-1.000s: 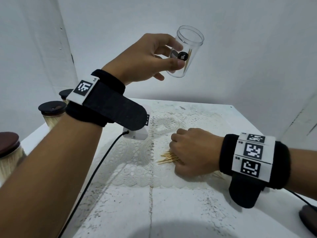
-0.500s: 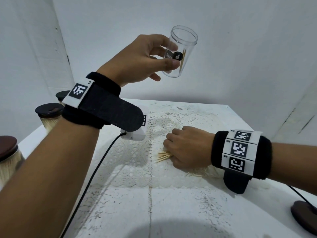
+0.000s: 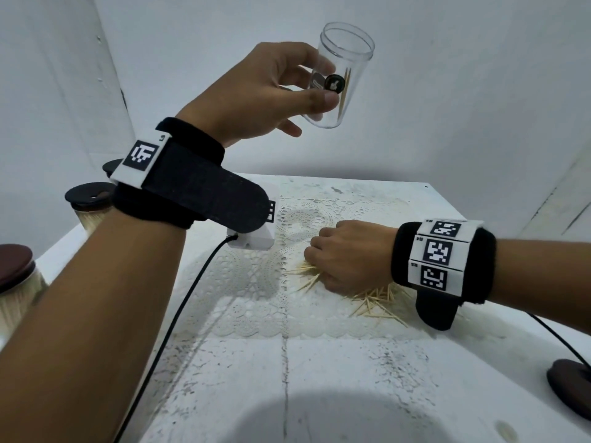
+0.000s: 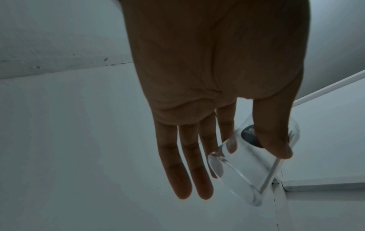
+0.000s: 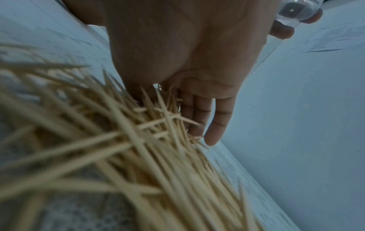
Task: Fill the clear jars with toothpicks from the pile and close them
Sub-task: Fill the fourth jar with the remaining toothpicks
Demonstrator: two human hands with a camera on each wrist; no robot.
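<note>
At the far left edge of the head view stands a filled jar (image 3: pixel 14 289) with a dark brown lid, and behind it, further up the left side, a second filled jar (image 3: pixel 89 204) with a black lid; a third lid peeps out behind the left wrist strap. The raised left forearm crosses the lower left of the frame and hides much of that side of the white table (image 3: pixel 319 394). In the upper centre the left hand (image 3: pixel 256 94) holds the clear jar (image 3: pixel 343 75) up in the air, mouth upward and slightly tilted, pinched between thumb and the first two fingers; the left wrist view shows the other two fingers straight and off the glass. A couple of toothpicks stand inside the jar. Below, a lace doily (image 3: pixel 256 282) lies on the table at centre. To the right of centre, the right hand (image 3: pixel 348 254) rests knuckles-up on the toothpick pile (image 3: pixel 374 298), fingers curled down into the sticks; the right wrist view shows the fingers together among them, but whether they clasp a bunch I cannot tell. At the lower right edge lies a loose dark lid (image 3: pixel 569 385).
</note>
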